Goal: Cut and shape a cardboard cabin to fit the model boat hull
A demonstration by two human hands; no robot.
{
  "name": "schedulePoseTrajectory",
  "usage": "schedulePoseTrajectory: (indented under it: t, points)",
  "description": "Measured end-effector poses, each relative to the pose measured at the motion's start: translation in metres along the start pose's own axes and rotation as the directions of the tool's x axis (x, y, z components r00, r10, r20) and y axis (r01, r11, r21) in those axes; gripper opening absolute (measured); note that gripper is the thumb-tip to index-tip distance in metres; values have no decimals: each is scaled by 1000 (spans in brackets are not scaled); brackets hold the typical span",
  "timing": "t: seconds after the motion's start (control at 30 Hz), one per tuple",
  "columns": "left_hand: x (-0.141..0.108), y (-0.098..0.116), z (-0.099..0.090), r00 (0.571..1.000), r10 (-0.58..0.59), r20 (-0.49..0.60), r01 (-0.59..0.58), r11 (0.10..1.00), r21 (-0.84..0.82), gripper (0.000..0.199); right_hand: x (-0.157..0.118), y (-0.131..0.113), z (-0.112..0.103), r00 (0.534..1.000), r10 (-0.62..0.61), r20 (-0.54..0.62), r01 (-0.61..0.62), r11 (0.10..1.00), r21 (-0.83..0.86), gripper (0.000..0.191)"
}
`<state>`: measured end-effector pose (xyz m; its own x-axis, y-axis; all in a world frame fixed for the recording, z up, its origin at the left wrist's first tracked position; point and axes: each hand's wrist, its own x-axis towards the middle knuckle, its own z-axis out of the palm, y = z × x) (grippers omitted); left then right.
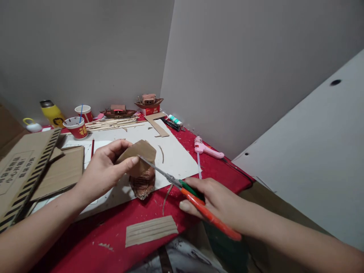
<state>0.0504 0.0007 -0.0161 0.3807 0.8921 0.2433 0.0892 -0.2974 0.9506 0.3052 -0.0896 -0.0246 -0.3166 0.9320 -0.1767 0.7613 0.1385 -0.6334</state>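
Note:
My left hand (106, 167) pinches a small piece of brown cardboard (143, 149) between thumb and fingers, above the white board. My right hand (216, 201) is wrapped round the handles of a pair of scissors (196, 201), one orange and one green. Their blades reach to the cardboard near my left thumb; whether they are parted I cannot tell. Below the cardboard lies a brown, ridged, boat-shaped piece (143, 184), its far part hidden. A striped cardboard strip (151, 230) rests on the red cloth near the front edge.
A pink glue gun (209, 148) with its cable lies at the right. Paper cups (75, 128), a yellow bottle (52, 113), thin sticks (113, 124) and two model boats (118, 110) stand or lie at the back. Large cardboard sheets (25, 167) cover the left side.

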Motion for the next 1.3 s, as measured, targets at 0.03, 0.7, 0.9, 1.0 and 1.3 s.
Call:
schedulePoseTrajectory:
  t: [0.03,0.7,0.9,1.0,1.3]
  points:
    - [1,0,-1,1000,-8,-17,8,1000,8,17,0,-1,1,1000,24,-19,-24,999,-27,45]
    - [-7,21,-7,951,-217,221,263,943,-206,23,45,-38,3,912,-107,-396,334,753,567,33]
    - [-8,18,-6,928,-241,283,317,911,-264,28,51,-49,8,936,-108,-334,307,717,626,34]
    - [-8,17,-4,922,-251,296,334,902,-275,28,52,-47,9,938,-115,-328,311,698,645,35]
    - [-11,16,6,970,-192,152,229,930,-286,20,62,-52,7,914,-139,-381,360,710,605,32]
